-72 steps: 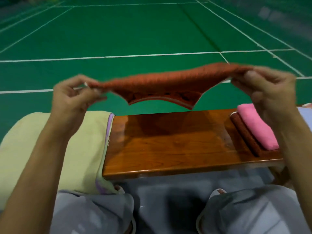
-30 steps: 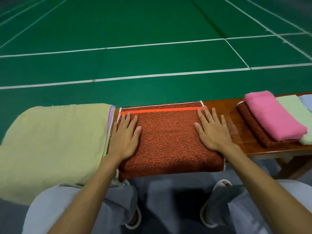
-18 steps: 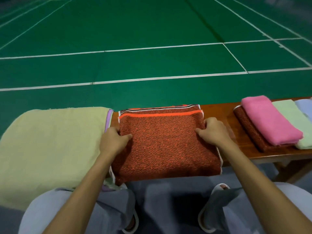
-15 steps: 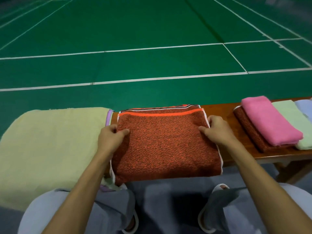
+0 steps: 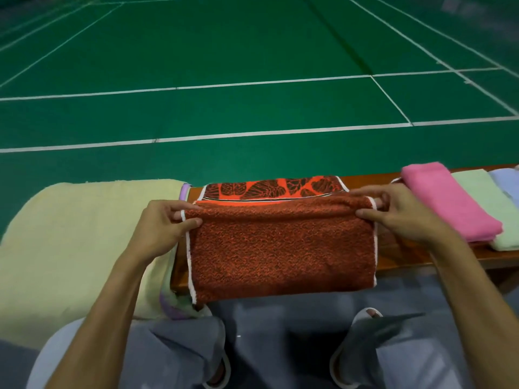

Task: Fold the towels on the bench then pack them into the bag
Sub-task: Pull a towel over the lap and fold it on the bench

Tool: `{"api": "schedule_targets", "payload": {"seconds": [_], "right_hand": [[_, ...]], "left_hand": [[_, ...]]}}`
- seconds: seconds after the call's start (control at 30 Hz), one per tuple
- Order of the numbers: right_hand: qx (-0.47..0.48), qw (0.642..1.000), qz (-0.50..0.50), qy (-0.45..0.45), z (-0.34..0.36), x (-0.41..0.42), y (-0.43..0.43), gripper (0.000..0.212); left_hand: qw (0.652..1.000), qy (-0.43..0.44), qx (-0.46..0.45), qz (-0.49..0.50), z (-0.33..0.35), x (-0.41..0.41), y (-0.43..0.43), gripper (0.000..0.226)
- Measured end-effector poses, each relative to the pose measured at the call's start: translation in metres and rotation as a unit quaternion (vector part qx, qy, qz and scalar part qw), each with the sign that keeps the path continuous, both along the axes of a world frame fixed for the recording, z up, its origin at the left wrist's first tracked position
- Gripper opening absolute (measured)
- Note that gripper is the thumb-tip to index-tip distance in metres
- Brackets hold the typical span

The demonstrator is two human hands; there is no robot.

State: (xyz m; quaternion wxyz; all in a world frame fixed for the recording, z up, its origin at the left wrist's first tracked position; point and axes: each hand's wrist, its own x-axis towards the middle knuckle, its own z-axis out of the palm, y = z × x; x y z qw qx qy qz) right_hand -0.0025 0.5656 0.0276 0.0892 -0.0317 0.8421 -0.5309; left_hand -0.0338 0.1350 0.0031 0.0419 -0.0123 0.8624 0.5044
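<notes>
At your far left the pale yellow bag, if that lilac-edged cloth is the bag, lies flat at the end of the bench. It is just beside the work, so a finished towel needs only a short carry.

Your left hand pinches the left end of the rust-red towel's top layer, thumb on top and fingers tucked under the white-piped edge. Gripping at the very end seems meant to keep that layer taut and its far edge straight for the next fold.

The towel sits on the bench straight in front of you, with its near edge hanging slightly over the front. It is thick, nubbly terry. The lifted far edge bares a bright orange band with dark leaf shapes on the layer below.

Your right hand mirrors the left, thumb and fingers pinching the right end at matching height, so both corners should travel together.

Further right, the pink towel, pale green towel and pale blue towel lie side by side, overlapping, clear of your folding space. They are not yet packed.
</notes>
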Motion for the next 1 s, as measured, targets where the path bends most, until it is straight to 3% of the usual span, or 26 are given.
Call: {"api": "schedule_targets", "payload": {"seconds": [0.1, 0.2, 0.27, 0.33, 0.4, 0.5, 0.6, 0.7, 0.8, 0.9, 1.0], "right_hand": [[0.111, 0.993, -0.021, 0.039, -0.004, -0.003, 0.005, 0.029], [0.18, 0.965, -0.103, 0.16, 0.0, -0.01, 0.005, 0.028], [0.149, 0.939, -0.153, 0.27, 0.015, -0.012, -0.008, 0.031], [0.055, 0.92, -0.182, 0.343, 0.028, -0.016, -0.021, 0.033], [-0.049, 0.91, -0.191, 0.364, 0.033, -0.019, -0.028, 0.028], [-0.059, 0.909, -0.183, 0.369, 0.034, -0.01, -0.031, 0.031], [-0.032, 0.946, -0.165, 0.277, 0.018, 0.001, -0.014, 0.034], [0.054, 0.994, -0.051, 0.074, -0.007, 0.006, 0.016, 0.029], [0.143, 0.985, 0.065, -0.078, -0.021, 0.008, 0.027, 0.028], [0.174, 0.973, 0.091, -0.122, -0.017, 0.012, 0.029, 0.032], [0.267, 0.945, 0.086, -0.166, -0.011, 0.013, 0.037, 0.035]], "left_hand": [[0.992, 0.078, -0.092, 0.028, 0.0, 0.003, 0.003, 0.018], [0.973, 0.17, -0.14, 0.061, 0.013, -0.001, 0.004, 0.01], [0.95, 0.262, -0.134, 0.1, 0.026, -0.006, 0.009, 0.007], [0.92, 0.358, -0.07, 0.145, 0.039, -0.009, 0.019, 0.013], [0.892, 0.413, -0.003, 0.182, 0.044, -0.006, 0.025, 0.018], [0.882, 0.436, 0.001, 0.179, 0.038, 0.009, 0.021, 0.016], [0.911, 0.391, -0.082, 0.105, 0.022, 0.021, 0.005, 0.014], [0.94, 0.256, -0.227, -0.011, 0.0, 0.026, -0.006, 0.026], [0.938, 0.102, -0.312, -0.109, -0.017, 0.029, -0.004, 0.033], [0.928, 0.023, -0.322, -0.184, -0.013, 0.028, -0.004, 0.033], [0.928, -0.018, -0.299, -0.22, 0.0, 0.027, -0.003, 0.036]]}}
